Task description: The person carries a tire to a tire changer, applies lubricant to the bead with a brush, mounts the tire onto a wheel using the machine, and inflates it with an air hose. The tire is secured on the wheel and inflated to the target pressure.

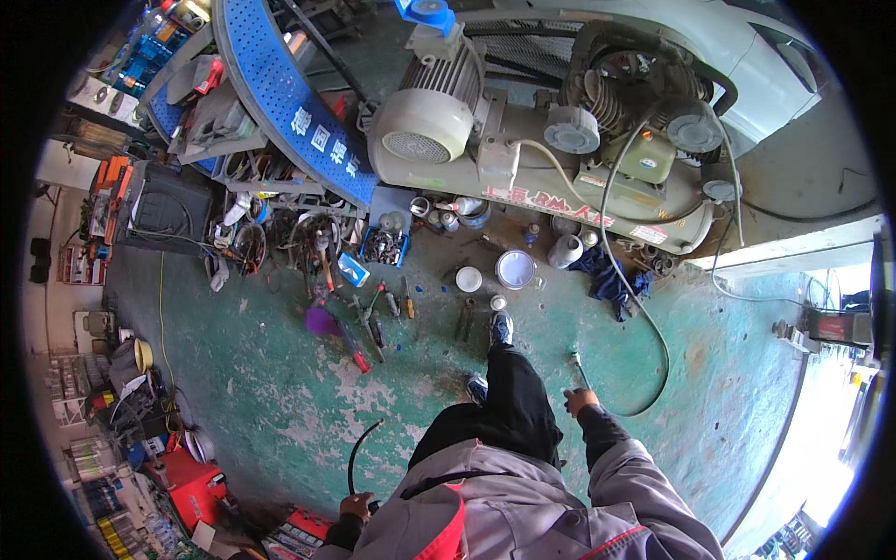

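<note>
My right hand (581, 401) is closed around the end of a grey-green air hose (666, 359), just right of my leg. A metal fitting (575, 357) sticks out ahead of the fingers. From that hand the hose loops right and runs up to a large air compressor (560, 177). Low on the left, my left hand (356, 506) grips a short black hose (353, 457). This hose curves upward and has a brass-coloured tip. The fingers of the left hand are small and partly hidden by the sleeve.
Hand tools, a purple funnel (322, 322) and a blue parts bin (385, 247) lie on the worn green floor. Cans and a white-lidded tub (515, 269) stand before the compressor. A red box (191, 485) sits lower left, and a dark blue rag (607, 285) lies by the tank.
</note>
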Demonstrator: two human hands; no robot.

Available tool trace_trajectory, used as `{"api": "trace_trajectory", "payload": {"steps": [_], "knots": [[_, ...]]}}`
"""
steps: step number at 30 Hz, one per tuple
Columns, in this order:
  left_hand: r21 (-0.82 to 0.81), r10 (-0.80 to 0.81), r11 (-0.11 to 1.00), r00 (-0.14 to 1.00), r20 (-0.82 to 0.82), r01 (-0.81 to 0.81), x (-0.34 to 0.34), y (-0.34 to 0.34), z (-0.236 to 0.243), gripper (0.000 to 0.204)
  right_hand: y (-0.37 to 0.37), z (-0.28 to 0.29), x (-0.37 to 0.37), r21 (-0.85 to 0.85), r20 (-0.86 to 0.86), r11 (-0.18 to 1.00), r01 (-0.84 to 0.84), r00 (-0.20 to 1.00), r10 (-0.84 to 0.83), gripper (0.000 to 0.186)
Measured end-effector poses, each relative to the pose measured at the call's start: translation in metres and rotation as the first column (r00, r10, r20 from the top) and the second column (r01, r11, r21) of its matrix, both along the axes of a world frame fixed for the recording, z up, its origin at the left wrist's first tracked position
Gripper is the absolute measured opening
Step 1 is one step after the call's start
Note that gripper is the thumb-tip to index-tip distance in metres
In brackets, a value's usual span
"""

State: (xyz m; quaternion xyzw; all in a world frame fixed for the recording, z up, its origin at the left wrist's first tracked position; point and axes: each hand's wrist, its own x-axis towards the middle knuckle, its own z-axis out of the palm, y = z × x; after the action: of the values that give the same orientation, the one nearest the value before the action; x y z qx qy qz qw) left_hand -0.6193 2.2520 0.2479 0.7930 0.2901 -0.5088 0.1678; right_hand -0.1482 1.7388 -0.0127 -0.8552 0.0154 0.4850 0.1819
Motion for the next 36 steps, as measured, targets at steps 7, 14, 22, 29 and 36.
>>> {"api": "trace_trajectory", "payload": {"steps": [7, 14, 22, 29, 36], "knots": [[-0.106, 0.417, 0.909, 0.865, 0.279, -0.404, 0.041, 0.039, -0.05, 0.041, 0.017, 0.032, 0.068, -0.029, 0.01, 0.927, 0.373, 0.928, -0.373, 0.046], [-0.176, 0.581, 0.809, 0.72, 0.379, -0.561, 0.067, 0.04, -0.065, 0.038, 0.022, 0.073, 0.088, -0.013, 0.069, 0.966, 0.257, 0.964, -0.256, 0.043], [-0.125, 0.301, 0.953, 0.834, 0.463, -0.274, 0.051, 0.012, -0.023, 0.033, 0.005, 0.038, 0.001, -0.059, 0.021, 0.983, 0.176, 0.984, -0.175, 0.052], [-0.092, -0.285, 0.945, 0.928, 0.241, 0.315, -0.016, 0.037, -0.039, 0.035, -0.013, -0.006, -0.092, -0.147, 0.027, 0.989, 0.024, 0.999, -0.02, 0.037], [-0.139, -0.208, 0.969, 0.978, -0.008, 0.205, 0.003, 0.039, -0.048, 0.033, -0.019, -0.007, -0.064, -0.171, -0.108, 0.951, 0.255, 0.955, -0.276, 0.055]]}}
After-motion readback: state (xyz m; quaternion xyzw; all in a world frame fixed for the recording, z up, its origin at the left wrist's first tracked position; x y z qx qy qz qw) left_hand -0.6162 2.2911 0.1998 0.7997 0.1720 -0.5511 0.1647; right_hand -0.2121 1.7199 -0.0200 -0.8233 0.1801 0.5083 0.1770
